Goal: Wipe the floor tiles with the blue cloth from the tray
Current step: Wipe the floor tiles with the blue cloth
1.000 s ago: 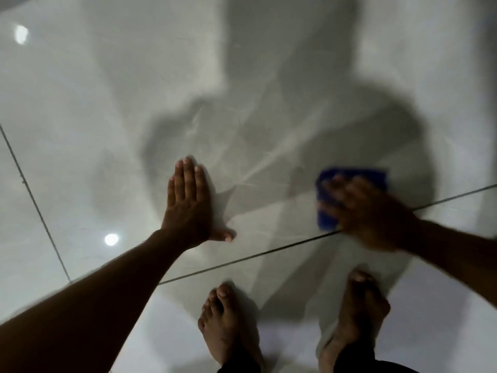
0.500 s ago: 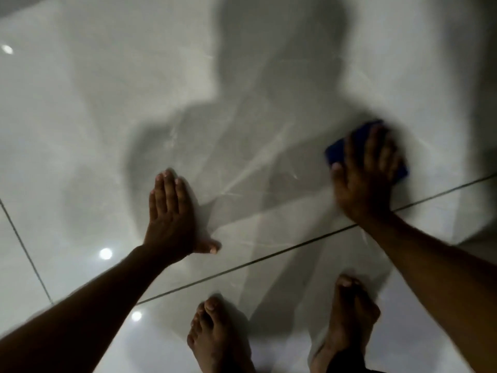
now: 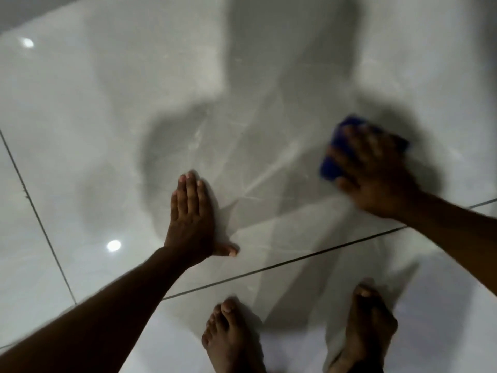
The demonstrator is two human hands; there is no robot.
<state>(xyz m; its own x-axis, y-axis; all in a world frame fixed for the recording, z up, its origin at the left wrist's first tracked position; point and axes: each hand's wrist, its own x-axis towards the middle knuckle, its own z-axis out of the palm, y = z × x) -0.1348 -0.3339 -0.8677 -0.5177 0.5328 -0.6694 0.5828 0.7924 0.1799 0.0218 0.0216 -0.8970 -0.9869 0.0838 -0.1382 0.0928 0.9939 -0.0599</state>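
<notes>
Floor tiles (image 3: 134, 130): large, pale grey, glossy enough to mirror ceiling lights and take your shadow; faint marble-like veining, thin dark grout lines (image 3: 282, 262) crossing near you. What has changed: over the last second your right hand (image 3: 376, 173) has swept the blue cloth (image 3: 332, 162) from down by the grout line, up and away, and now back toward you and leftward on the same tile, so you are mid-stroke, working in short back-and-forth passes; judged from that, one patch is being covered and most of the floor remains. The right hand lies spread flat on top of the cloth, fingers apart, pressing it to the tile rather than gripping it; motion blur hides how the thumb sits. The cloth looks soft, folded into a thick pad, deep blue, showing at the hand's left and far edges. Your left hand (image 3: 192, 219) has stayed planted, palm flat on the tile, fingers together, thumb out, holding nothing, bracing you. Bare feet (image 3: 231, 335) sit just behind the grout line. No tray in view.
</notes>
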